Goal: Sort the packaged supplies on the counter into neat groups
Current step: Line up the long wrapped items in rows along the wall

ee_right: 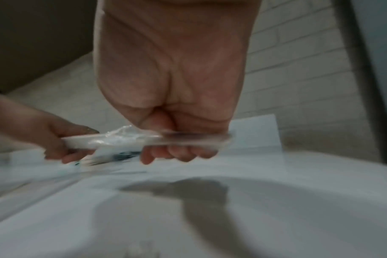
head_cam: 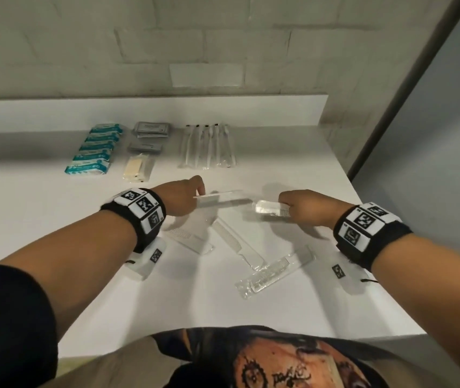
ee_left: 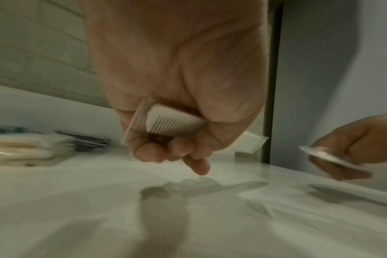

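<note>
While the head view lays out the whole counter (head_cam: 293, 152), only the wrist views show the grips. Left wrist view: left hand (ee_left: 177, 104) has fingers curled round one end of a wrapped comb (ee_left: 172, 124), teeth visible, wrapper edge sticking out past the fingers (ee_left: 148, 153). Right wrist view: right hand (ee_right: 172, 97) pinches a second wrapped comb (ee_right: 166, 139) roughly level, thumb on top, fingers curled under; blurred, so no detail on the teeth.

Head view adds what the wrist cameras miss:
- both held combs sit above the counter's middle, ends nearly meeting, left comb (head_cam: 220, 198), right comb (head_cam: 272, 210)
- three more wrapped combs lie loose on the near half: one (head_cam: 189, 239) under the left wrist, one (head_cam: 237, 245) at centre, one (head_cam: 276, 271) toward the near right edge, the last two overlapping at their ends
- along the far edge, sorted groups: teal packets (head_cam: 94, 148) far left, grey sachets (head_cam: 150, 133) beside them with a cream packet (head_cam: 137, 169) just in front, wrapped toothbrushes (head_cam: 209, 147) to the right

Pose: both forearms reach in from the near edge, left hand (head_cam: 184, 197) and right hand (head_cam: 307, 208) knuckles up, raised off the surface, shadows below them. Marker bands on both wrists.
</note>
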{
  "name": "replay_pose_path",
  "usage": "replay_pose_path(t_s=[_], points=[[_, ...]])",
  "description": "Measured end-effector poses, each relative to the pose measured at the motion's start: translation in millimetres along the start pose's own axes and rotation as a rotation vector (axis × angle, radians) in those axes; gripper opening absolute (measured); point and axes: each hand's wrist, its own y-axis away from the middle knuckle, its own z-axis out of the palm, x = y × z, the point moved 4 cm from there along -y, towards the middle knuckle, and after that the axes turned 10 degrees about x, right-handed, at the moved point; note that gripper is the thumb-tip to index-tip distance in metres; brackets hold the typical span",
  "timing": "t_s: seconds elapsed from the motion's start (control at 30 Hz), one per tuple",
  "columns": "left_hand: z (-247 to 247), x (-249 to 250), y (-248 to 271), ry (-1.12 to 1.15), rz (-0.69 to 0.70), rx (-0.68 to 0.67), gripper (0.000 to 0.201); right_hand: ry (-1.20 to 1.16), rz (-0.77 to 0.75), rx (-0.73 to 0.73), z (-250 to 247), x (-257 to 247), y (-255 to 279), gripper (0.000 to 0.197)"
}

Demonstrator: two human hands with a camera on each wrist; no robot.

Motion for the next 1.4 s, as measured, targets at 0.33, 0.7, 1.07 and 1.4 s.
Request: replay_pose_path(t_s=[0.33, 0.7, 1.07, 1.4], points=[[15, -38, 45, -0.248, -0.066, -0.18, 0.046, 0.3, -0.331, -0.228, 36, -55, 63, 0.051], [23, -38, 66, -0.225, -0.191, -0.129, 0.05, -0.081, 0.047, -0.004, 30, -82, 23, 0.054], [25, -53, 69, -0.097, -0.222, -0.096, 0.066, 0.137, 0.193, -0.09, 39, -130, 3, 0.04], [27, -50, 69, -0.08, -0.111, -0.057, 0.046, 0.159, 0.145, -0.092, 44, -129, 0, 0.036]])
